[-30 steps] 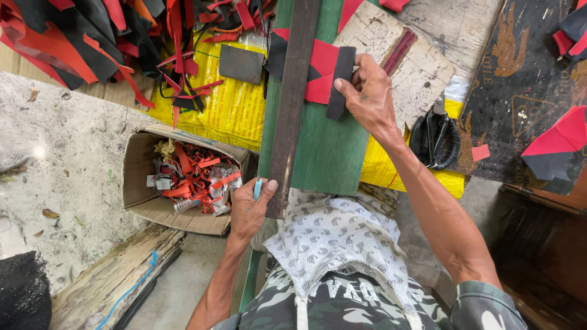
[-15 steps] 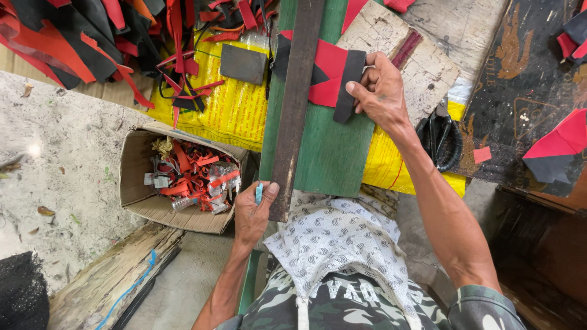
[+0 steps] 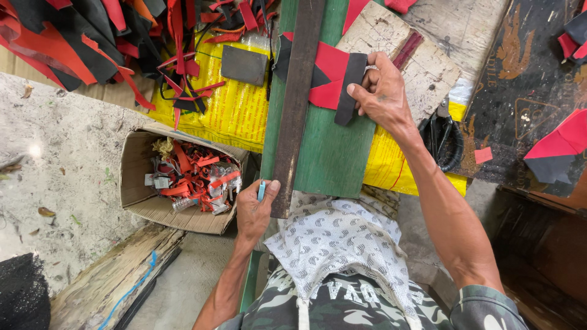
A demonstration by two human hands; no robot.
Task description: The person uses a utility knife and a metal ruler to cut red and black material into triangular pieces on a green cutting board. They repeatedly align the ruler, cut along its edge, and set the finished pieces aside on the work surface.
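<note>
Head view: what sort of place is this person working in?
Probably a small informal cutting workshop at ground level. A green board bears a long dark straightedge, red and black offcuts are heaped behind, and a cardboard box holds scraps on bare sandy ground.

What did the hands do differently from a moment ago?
Hardly anything moved. The right hand slid slightly along the black strip it presses on the green board. The left hand still grips the small blue tool at the near end of the dark bar. The box of scraps stayed put.
</note>
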